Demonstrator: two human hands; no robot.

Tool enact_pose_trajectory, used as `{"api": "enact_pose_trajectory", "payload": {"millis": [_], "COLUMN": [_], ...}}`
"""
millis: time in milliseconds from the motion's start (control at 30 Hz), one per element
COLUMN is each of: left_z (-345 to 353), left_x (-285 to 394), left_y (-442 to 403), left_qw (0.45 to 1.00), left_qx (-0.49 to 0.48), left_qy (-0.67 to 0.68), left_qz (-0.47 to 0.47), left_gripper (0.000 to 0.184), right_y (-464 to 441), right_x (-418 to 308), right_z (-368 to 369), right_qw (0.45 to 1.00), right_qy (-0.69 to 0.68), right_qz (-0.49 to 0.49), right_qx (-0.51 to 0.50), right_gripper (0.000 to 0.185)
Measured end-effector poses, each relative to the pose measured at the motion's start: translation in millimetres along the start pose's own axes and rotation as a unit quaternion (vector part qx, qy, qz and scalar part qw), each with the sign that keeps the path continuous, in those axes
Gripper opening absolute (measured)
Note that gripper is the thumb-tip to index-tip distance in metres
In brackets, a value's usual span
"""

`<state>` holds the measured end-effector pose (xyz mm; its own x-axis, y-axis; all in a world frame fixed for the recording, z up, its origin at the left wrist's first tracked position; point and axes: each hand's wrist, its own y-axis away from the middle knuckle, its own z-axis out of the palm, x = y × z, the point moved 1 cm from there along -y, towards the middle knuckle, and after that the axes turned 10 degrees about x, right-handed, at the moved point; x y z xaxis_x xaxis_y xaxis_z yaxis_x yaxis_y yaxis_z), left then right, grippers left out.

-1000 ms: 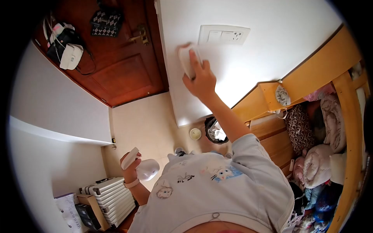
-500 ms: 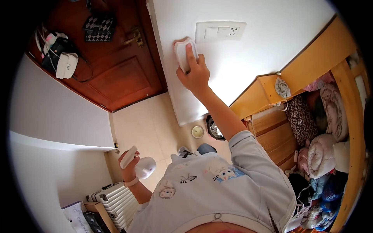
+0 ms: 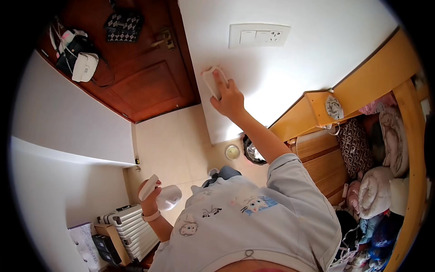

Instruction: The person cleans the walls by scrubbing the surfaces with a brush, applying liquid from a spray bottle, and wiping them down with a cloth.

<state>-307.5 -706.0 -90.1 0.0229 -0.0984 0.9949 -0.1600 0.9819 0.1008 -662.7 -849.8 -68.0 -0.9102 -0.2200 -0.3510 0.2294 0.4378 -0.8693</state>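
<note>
My right hand (image 3: 229,97) presses a white pad with a pinkish edge (image 3: 211,82) against the white wall (image 3: 258,72), below and left of the switch and socket panel (image 3: 259,36). Its index finger lies along the pad. At the lower left, my left hand (image 3: 149,195) is wrapped round the neck of a white spray bottle (image 3: 169,197). The bottle's body hangs to the right of the hand, clear of the wall and floor.
A brown door (image 3: 145,86) with hanging bags (image 3: 85,65) stands at the upper left. A silver suitcase (image 3: 136,231) is at the lower left. Near my feet are a small round container (image 3: 232,152) and a bin (image 3: 253,153). A wooden bunk bed (image 3: 410,149) is on the right.
My right hand and the pad have moved down the wall, farther from the switch panel. My left hand still holds the spray bottle. The view has shifted slightly.
</note>
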Motion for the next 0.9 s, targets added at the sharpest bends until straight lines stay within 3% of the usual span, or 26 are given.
{"api": "enact_pose_trajectory", "payload": {"millis": [67, 100, 167, 200, 267, 367, 533, 600, 767, 833, 900], "left_z": [-8, -7, -8, -7, -7, 1, 14, 26, 26, 25, 24], "left_x": [-1, 1, 7, 6, 4, 8, 2, 13, 17, 20, 19], "left_y": [2, 4, 11, 13, 20, 30, 41, 48, 63, 66, 75], "left_qw": [1.000, 1.000, 0.999, 0.999, 0.999, 0.997, 0.997, 0.997, 0.994, 0.994, 0.992], "left_qx": [0.001, 0.005, 0.026, 0.033, 0.041, 0.067, 0.064, 0.069, 0.102, 0.101, 0.119], "left_qy": [-0.011, -0.012, -0.021, -0.022, -0.024, -0.027, 0.008, -0.011, -0.007, -0.013, 0.044], "left_qz": [0.010, 0.010, 0.001, 0.001, 0.003, -0.002, -0.033, -0.029, 0.036, 0.037, -0.021], "left_gripper": [0.024, 0.024, 0.023, 0.023, 0.022, 0.021, 0.022, 0.021, 0.021, 0.022, 0.022], "right_y": [-4, -16, -44, -49, -51, -18, -46, -51, -17, -34, -51], "right_x": [-7, -13, -25, -18, 3, 18, 13, 14, 24, 16, 2], "right_z": [-9, -13, -17, -9, 4, 7, -11, 1, 7, 1, -5], "right_qw": [0.990, 0.990, 1.000, 1.000, 0.996, 0.996, 0.999, 0.992, 0.993, 0.994, 0.994], "right_qy": [0.000, -0.004, -0.015, -0.021, 0.011, -0.003, -0.008, -0.021, -0.040, -0.058, -0.107], "right_qz": [0.038, 0.038, -0.013, -0.014, -0.023, -0.059, -0.015, -0.102, -0.097, -0.087, -0.012], "right_qx": [-0.136, -0.137, -0.007, -0.009, 0.085, 0.072, -0.044, 0.077, 0.048, 0.034, 0.029], "right_gripper": [0.075, 0.075, 0.076, 0.076, 0.076, 0.076, 0.077, 0.075, 0.074, 0.074, 0.071]}}
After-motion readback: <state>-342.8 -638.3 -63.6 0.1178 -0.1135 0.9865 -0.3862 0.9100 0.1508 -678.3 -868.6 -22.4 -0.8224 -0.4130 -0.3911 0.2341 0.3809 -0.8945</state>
